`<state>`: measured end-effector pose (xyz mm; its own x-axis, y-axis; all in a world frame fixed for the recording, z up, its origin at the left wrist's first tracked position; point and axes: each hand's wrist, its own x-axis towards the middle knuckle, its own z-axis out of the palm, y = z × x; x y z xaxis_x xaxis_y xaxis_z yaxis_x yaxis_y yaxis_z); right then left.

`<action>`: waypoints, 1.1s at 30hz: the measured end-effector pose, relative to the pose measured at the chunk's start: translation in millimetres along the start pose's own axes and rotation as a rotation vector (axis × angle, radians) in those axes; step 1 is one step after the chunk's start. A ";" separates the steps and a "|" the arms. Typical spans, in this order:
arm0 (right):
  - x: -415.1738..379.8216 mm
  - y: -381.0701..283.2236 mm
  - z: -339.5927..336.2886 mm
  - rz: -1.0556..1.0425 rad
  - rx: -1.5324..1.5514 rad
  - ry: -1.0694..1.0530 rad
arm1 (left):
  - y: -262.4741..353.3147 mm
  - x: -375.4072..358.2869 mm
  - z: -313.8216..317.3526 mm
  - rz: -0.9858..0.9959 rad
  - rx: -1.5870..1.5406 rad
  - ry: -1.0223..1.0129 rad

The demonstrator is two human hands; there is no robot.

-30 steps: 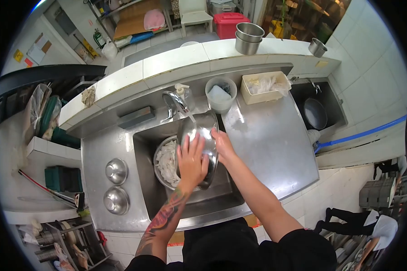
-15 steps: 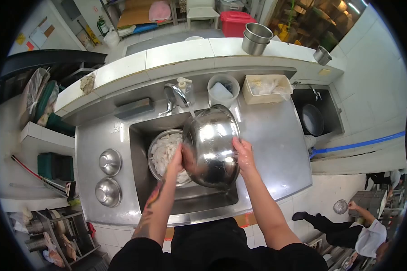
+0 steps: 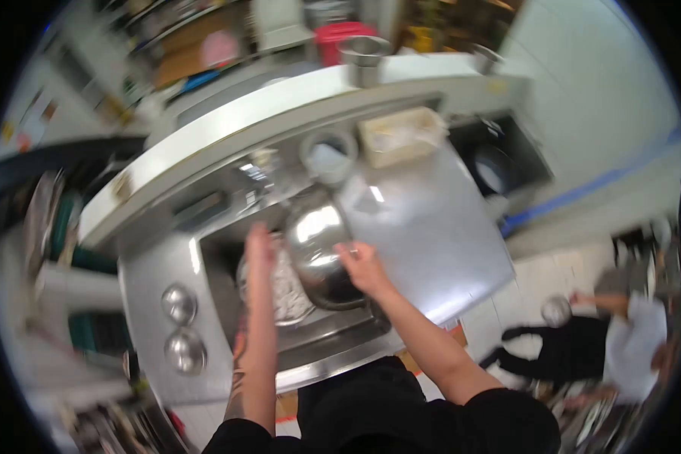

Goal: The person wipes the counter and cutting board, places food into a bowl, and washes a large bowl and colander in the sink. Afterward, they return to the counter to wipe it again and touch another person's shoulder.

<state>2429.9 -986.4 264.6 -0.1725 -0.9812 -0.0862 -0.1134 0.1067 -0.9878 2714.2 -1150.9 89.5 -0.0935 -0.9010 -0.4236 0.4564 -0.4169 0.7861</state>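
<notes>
The right hand point(image 3: 362, 266) grips the rim of a tilted steel bowl point(image 3: 321, 246) at mid-frame, over the sink point(image 3: 333, 333); the blurred left hand point(image 3: 261, 246) is off it, its openness impossible to tell.

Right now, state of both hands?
Left hand: over the sink, motion-blurred; open or closed can't be told.
Right hand: holding the tilted steel bowl at its edge.

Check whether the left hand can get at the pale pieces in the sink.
Probably yes: the left hand, though blurred, looks free of the large steel bowl, and many pale pieces show uncovered. The bowl, held by the right hand, seems to hide some.
</notes>
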 end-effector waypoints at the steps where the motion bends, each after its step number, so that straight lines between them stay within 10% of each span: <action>1: -14.7 -10.2 -4.5 0.023 -0.033 -0.011 | 25.0 11.0 16.1 0.145 -0.105 0.049; 4: -48.3 2.1 11.9 -0.040 0.216 0.018 | 77.5 42.8 21.6 0.059 -0.318 0.331; 13: -137.0 -29.5 33.7 -0.087 0.052 0.314 | 57.3 21.9 44.9 0.445 0.549 -0.171; 23: -206.2 -66.0 37.3 -0.085 0.368 0.331 | -4.7 -169.5 -66.5 -0.031 0.896 -0.250; 30: -227.1 -59.9 36.1 -0.116 0.259 0.337 | -84.1 -318.1 -152.4 0.355 1.336 -0.532; 33: -228.3 -29.9 53.4 -0.192 0.320 0.293 | -61.7 -385.7 -115.2 0.137 1.510 -0.402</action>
<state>2524.9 -774.1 306.9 -0.4518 -0.8869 0.0967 0.1292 -0.1723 -0.9765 2824.0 -763.8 152.5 -0.4605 -0.8096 -0.3641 -0.7699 0.1601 0.6178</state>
